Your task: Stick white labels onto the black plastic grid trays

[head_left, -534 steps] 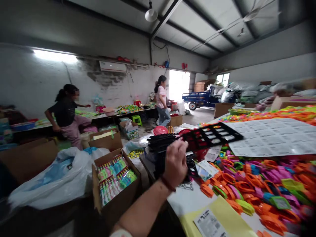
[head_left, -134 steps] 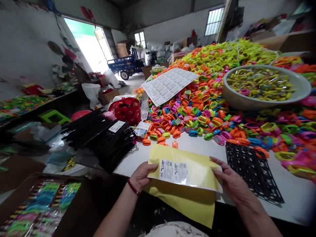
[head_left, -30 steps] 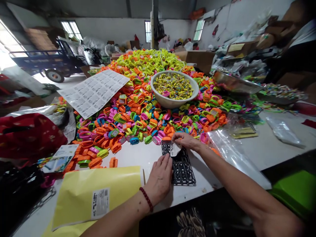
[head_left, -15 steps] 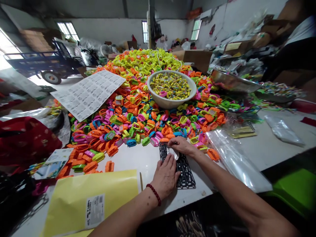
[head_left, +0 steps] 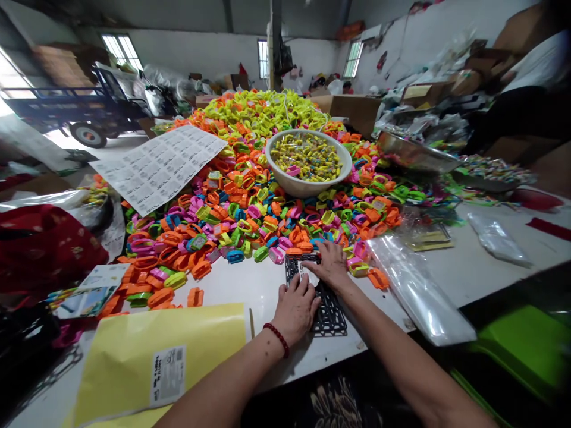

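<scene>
A black plastic lattice panel lies on the white table, with a white label on its upper part. My left hand, with a red bead bracelet at the wrist, rests with fingers stretched over the panel and fingertips at the label's lower edge. Lying across the panel's upper right is my right hand, fingers spread, its thumb reaching over the label. Both hands partly cover the panel and label. Just beyond them begins a big heap of colourful plastic toy watches.
A white bowl of small yellow wrapped pieces sits in the heap. Left of it lies a sheet of printed labels. Near me is a yellow sheet; clear plastic bags lie at right. A person is at far right.
My right hand has gone from bent fingers at the label's top edge to spread fingers laid over the label and panel. My left hand stays at the label. The view has shifted slightly.
</scene>
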Tool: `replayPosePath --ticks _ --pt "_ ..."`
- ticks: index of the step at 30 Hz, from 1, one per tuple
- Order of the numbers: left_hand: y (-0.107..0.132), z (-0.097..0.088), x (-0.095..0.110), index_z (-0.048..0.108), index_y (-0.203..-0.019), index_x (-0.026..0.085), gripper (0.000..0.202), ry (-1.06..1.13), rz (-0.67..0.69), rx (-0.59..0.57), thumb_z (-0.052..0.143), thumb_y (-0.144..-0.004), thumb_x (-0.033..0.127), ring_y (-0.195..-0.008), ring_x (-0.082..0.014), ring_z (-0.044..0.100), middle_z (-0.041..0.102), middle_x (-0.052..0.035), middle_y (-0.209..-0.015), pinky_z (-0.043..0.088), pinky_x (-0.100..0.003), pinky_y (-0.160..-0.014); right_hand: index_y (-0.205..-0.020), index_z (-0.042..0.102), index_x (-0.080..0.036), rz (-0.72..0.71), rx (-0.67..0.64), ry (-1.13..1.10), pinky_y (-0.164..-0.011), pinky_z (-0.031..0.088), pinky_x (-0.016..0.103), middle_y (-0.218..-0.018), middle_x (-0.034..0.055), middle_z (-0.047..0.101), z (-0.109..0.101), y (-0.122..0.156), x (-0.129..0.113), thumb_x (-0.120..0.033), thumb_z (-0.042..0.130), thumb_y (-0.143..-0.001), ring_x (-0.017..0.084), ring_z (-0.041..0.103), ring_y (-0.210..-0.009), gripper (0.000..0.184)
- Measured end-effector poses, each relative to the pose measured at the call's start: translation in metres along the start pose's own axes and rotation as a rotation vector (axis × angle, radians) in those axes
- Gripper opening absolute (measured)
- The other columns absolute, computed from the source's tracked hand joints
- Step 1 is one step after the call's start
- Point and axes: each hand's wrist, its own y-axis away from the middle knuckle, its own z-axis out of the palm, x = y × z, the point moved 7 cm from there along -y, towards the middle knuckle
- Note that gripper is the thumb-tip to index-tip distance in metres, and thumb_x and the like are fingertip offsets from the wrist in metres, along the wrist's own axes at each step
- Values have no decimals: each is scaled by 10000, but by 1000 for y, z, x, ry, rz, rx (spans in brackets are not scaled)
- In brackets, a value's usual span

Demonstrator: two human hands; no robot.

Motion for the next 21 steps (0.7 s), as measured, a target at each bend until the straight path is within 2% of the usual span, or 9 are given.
replayPosePath --ticks 2,5,7,10,13,18,21 --pt "-4 -5 -1 565 -1166 224 344 12 3 -4 298 -1010 375 -1317 -279 406 518 -73 -1410 377 -516 -946 -1335 529 -185 22 61 13 -970 347 537 -1282 163 509 -6 0 6 -497 578 -864 374 413 -1178 568" --pt "-15 -14 -5 616 -1013 214 379 7 -4 -17 268 -1014 365 -1142 -243 516 620 -68 -1210 387 -461 -906 -1325 521 -178 67 130 -89 -986 367 508 -1228 159 525 -12 15 13 -455 510 -899 342 439 -1161 509" --pt "-24 -18 -10 603 -1048 197 340 -14 -23 -12 289 -1007 320 -1052 -229 537 623 -85 -1123 392 -434 -890 -1352 484 -164 81 134 -181 -1006 377 497 -1217 161 521 -10 33 13 -472 516 -886 332 444 -1174 560" --pt "-33 -17 -14 537 -1198 178 289 -30 -35 -6 383 -959 226 -1083 -248 508 559 -126 -1211 392 -428 -896 -1398 420 -171 79 109 -262 -1030 377 505 -1237 161 510 -3 60 7 -444 529 -860 328 445 -1196 613" --pt "-35 -10 -14 519 -1229 179 322 -25 -36 -20 398 -930 176 -1128 -274 474 507 -143 -1296 384 -456 -918 -1373 441 -182 159 102 -334 -1019 395 518 -1207 153 527 2 77 11 -425 548 -831 328 480 -1168 603" --pt "-31 -7 -16 485 -1275 182 365 31 -43 -18 370 -930 163 -1194 -282 462 488 -142 -1362 397 -491 -960 -1263 529 -190 327 86 -563 -853 505 474 -940 60 585 3 77 26 -450 629 -747 264 588 -877 586" --pt "-30 -11 -19 505 -1262 194 363 98 -44 -10 395 -917 166 -1209 -248 494 485 -120 -1403 445 -445 -974 -1175 569 -201 430 117 -792 -729 534 408 -799 -7 564 -7 75 28 -456 703 -656 205 576 -699 594"
